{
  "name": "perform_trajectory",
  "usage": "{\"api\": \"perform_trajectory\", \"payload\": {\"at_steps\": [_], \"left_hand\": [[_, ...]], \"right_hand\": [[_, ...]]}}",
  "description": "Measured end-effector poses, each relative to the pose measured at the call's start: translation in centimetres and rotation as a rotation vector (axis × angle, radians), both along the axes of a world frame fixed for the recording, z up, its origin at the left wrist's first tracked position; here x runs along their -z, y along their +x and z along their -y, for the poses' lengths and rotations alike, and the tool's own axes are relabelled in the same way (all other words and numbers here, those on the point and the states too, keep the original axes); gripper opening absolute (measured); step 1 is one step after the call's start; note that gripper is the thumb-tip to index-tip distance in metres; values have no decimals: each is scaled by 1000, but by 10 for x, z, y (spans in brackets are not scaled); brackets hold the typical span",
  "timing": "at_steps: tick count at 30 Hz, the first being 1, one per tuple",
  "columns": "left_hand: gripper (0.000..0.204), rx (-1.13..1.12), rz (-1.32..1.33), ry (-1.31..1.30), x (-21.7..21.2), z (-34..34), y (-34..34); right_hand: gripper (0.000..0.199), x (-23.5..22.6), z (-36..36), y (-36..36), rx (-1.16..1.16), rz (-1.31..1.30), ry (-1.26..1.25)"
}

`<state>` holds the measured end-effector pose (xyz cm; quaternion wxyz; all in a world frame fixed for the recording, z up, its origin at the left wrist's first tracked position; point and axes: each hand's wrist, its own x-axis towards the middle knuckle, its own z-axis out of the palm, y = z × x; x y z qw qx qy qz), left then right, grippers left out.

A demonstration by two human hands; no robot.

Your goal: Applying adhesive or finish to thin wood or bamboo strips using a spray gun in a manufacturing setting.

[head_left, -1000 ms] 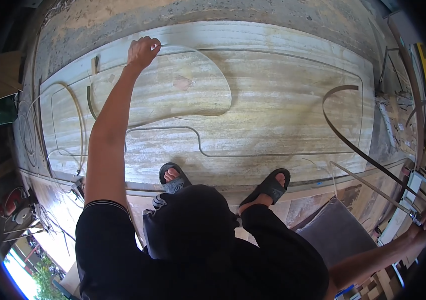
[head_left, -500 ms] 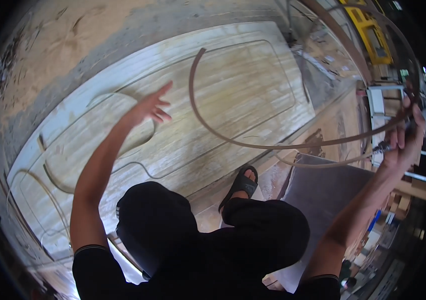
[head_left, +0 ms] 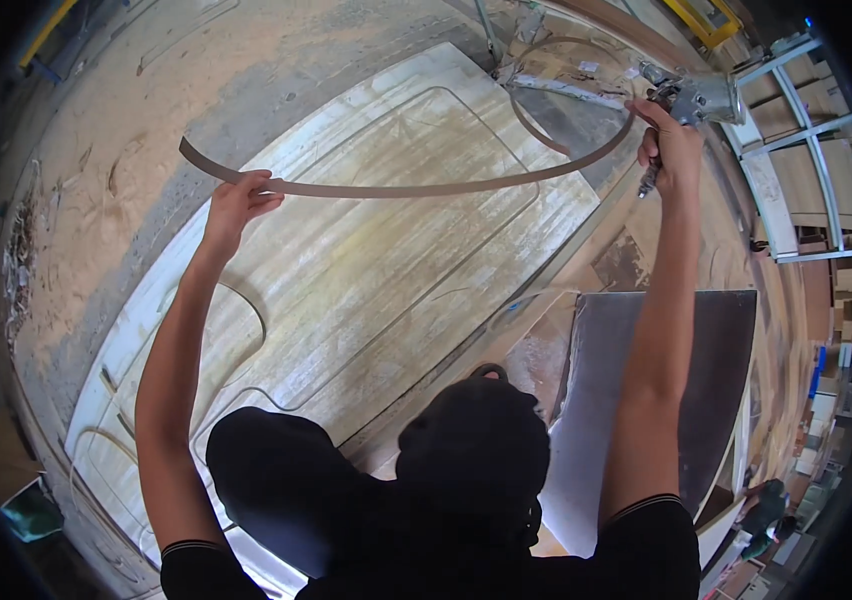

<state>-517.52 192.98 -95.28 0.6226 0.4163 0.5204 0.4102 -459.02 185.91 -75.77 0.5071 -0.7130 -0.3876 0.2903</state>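
**Inspector A:** Two hands are raised in front of us. Our left hand [head_left: 236,200] is closed loosely on a long, thin curved strip [head_left: 416,187] of brown material, with fingers wrapped over its upper edge near the strip's left end. A short tail of the strip runs past the hand toward the upper left.

**Inspector B:** Agreed. From there we see the strip sag in a shallow arc to the right and rise toward our right hand [head_left: 674,140]. That hand is clenched around the handle of a metal spray gun [head_left: 696,100]; we cannot tell whether it also pinches the strip, though the strip's right end meets it at the fingers.

**Inspector A:** Below the strip lies a large pale wooden panel [head_left: 366,270], flat, with routed outlines cut into its face. Its near long edge runs diagonally from lower left to upper right. The strip hangs clear above the panel, not touching it.

**Inspector B:** To the right of that edge we note a dark grey sheet [head_left: 716,380], with a curved left edge and a straight top edge. Sawdust-covered floor [head_left: 126,180] borders the panel's far side, giving open room to the left. On the right, a white metal rack [head_left: 796,150] stands close behind the right hand.
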Motion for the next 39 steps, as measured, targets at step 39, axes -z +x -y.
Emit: {"api": "perform_trajectory", "payload": {"at_steps": [39], "left_hand": [[37,225,39,-345,117,86,127]], "right_hand": [[38,158,155,-144,-141,-473,-431]]}}
